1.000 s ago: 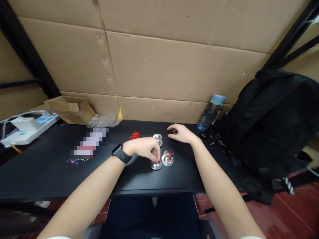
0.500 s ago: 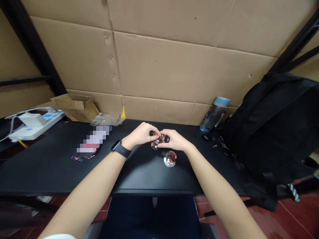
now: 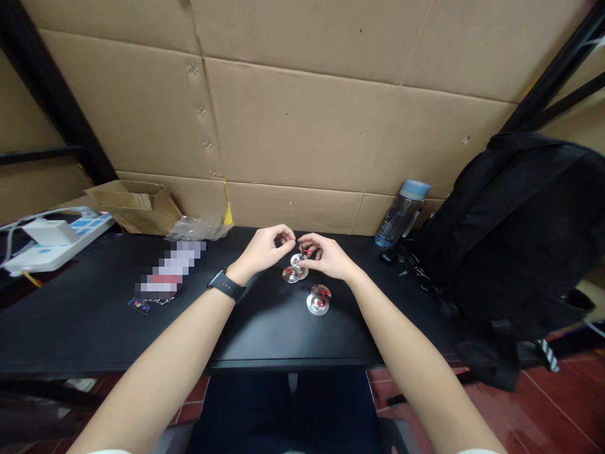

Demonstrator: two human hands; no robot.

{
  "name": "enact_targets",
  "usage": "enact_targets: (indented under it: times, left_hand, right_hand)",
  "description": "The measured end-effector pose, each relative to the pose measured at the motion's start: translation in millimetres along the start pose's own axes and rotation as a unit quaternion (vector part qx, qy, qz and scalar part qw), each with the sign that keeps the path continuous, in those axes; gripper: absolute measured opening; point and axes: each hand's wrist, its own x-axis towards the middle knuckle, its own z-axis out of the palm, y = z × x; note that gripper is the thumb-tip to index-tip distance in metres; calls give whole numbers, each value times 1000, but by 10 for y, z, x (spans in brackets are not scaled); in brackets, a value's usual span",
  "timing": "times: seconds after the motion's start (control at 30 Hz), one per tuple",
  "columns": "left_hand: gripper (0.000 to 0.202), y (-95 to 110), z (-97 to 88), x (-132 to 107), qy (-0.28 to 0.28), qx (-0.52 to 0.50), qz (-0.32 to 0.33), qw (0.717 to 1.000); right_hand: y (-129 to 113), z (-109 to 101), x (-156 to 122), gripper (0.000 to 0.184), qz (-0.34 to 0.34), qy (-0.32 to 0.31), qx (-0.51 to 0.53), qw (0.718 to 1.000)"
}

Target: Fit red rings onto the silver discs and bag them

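My right hand (image 3: 328, 257) is bent around a small finger cymbal (image 3: 300, 248) held nearly edge-on, its red strap showing by the fingers. My left hand (image 3: 267, 252), with a dark watch (image 3: 227, 285) on its wrist, has thumb and forefinger pinched together just left of that cymbal; what they grip, if anything, is too small to make out. Below the fingertips, shiny silver finger cymbals (image 3: 291, 275) with red straps overlap on the black table. Closer to the front edge lies another overlapping pair of cymbals (image 3: 318, 304), also red-strapped.
On the black table (image 3: 265, 334), a water bottle (image 3: 399, 214) and a black backpack (image 3: 520, 246) stand to the right, with keys (image 3: 403, 273) beside them. Leftward are a power strip (image 3: 57, 249), an open cardboard box (image 3: 137, 205) and clear plastic wrap (image 3: 201, 228). Cardboard (image 3: 302, 126) walls the back.
My hands have drawn slightly apart at the fingertips. More of the cymbals beneath them now shows, and one cymbal is turned edge-on at my right hand. The view has shifted slightly.
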Motion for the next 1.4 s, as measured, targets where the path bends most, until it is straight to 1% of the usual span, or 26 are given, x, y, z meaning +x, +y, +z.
enact_targets:
  times: [0.07,0.13,0.3,0.4,0.5,0.63,0.77,0.87,1.0,1.07,1.13,1.2,1.27,1.33,1.4]
  left_hand:
    - [20,-22,22,-4,-33,-6,0,999]
    - [21,-34,55,-13,-51,-16,2,999]
    - [19,-51,125,-28,-67,-47,-5,997]
    - [18,-52,127,-27,-71,-71,-22,995]
    - [14,-47,119,-27,-65,-71,-30,995]
    - [7,-57,136,-33,-73,-67,-27,995]
    - [6,-71,161,-35,-83,-83,-34,993]
    - [9,-73,127,-27,-81,-84,-29,993]
    - [16,-126,-18,-9,-85,-44,-15,995]
    - [19,-194,-124,-2,-95,-11,-24,995]
    - [22,-285,-239,2,-98,32,-39,994]
    - [22,-391,-351,5,-98,83,-49,991]
    - [22,-502,-445,6,-114,116,-60,985]
    - [23,-612,-514,4,-143,129,-76,978]
    - [24,-712,-559,0,-161,141,-89,973]
  right_hand:
    - [-7,9,2,53,-4,11,10,1000]
    - [-17,24,3,50,-13,12,19,1000]
    - [-20,60,8,48,-14,22,15,1000]
    - [-37,76,7,53,-15,23,21,999]
    - [-76,92,-3,57,-28,17,39,999]
    - [-96,102,-10,47,-42,11,18,999]
    - [-60,101,-4,46,-52,16,-4,999]
    - [-47,92,-8,47,-55,11,0,998]
    - [-56,35,-20,48,-47,16,-18,999]
    - [-37,-28,-19,49,-29,20,-48,998]
    - [15,-124,-15,49,14,34,-106,994]
    - [97,-251,-17,46,79,55,-188,977]
    - [200,-395,-33,45,150,63,-258,952]
    - [310,-530,-60,47,209,44,-288,934]
    - [418,-632,-89,47,244,18,-289,925]
